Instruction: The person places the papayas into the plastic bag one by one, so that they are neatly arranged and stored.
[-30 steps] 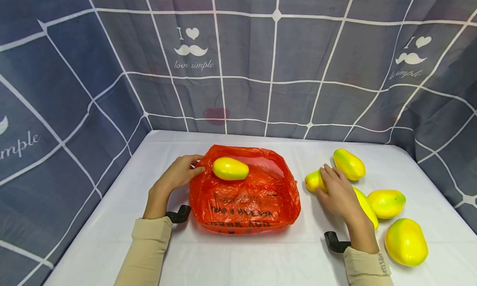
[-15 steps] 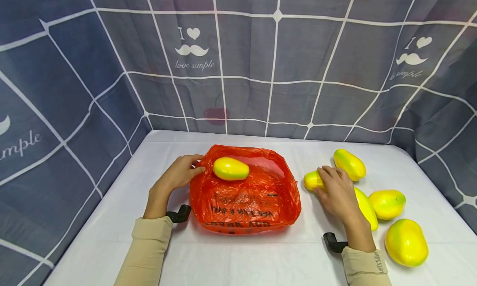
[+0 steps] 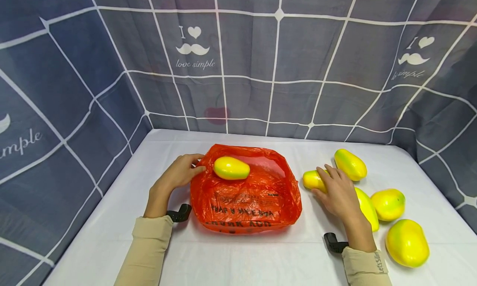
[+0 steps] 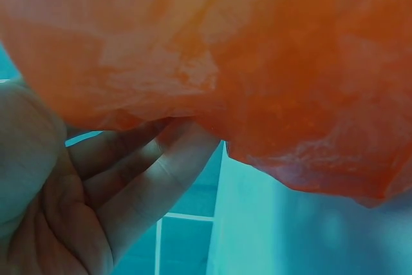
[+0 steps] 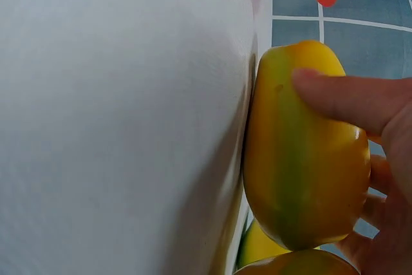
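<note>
A red plastic bag [image 3: 253, 203] with black print lies spread wide, its mouth facing up, and one yellow-green mango [image 3: 232, 168] sits inside it. At the bag's left edge my left hand [image 3: 179, 171] pinches the rim; the left wrist view shows its fingertips partly hidden by the orange-looking film. My right hand [image 3: 338, 191] grips another mango [image 5: 302, 152] to the right of the bag. In the right wrist view the thumb [image 5: 347, 98] presses one side of that fruit, with the other fingers around the far side.
Several more mangoes rest at the right: one behind my right hand [image 3: 350, 165], one beside the wrist [image 3: 367, 209], others further right [image 3: 388, 205] and nearer [image 3: 408, 243]. A white cloth covers the table [image 3: 238, 257]. Grey checked curtains [image 3: 246, 50] stand behind and at both sides.
My right hand and the mango in its grip have shifted slightly left, toward the bag. The left hand keeps its place at the bag's rim.
</note>
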### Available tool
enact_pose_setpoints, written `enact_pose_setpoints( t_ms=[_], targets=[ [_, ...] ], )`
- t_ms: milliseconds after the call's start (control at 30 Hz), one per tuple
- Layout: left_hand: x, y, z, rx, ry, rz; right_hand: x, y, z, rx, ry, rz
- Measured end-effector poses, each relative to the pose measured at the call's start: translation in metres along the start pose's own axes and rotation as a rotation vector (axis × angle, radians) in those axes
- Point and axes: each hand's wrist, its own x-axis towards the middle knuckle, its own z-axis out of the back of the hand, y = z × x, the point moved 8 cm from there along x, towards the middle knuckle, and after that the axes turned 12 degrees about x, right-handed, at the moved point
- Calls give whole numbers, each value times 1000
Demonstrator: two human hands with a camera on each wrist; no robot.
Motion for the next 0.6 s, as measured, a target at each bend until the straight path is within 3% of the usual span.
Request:
enact_pose_setpoints(
  t_ms=[600],
  targets=[
    [-2, -4, 3, 2, -11, -12, -1, 0, 3, 27, -35, -5]
  ],
)
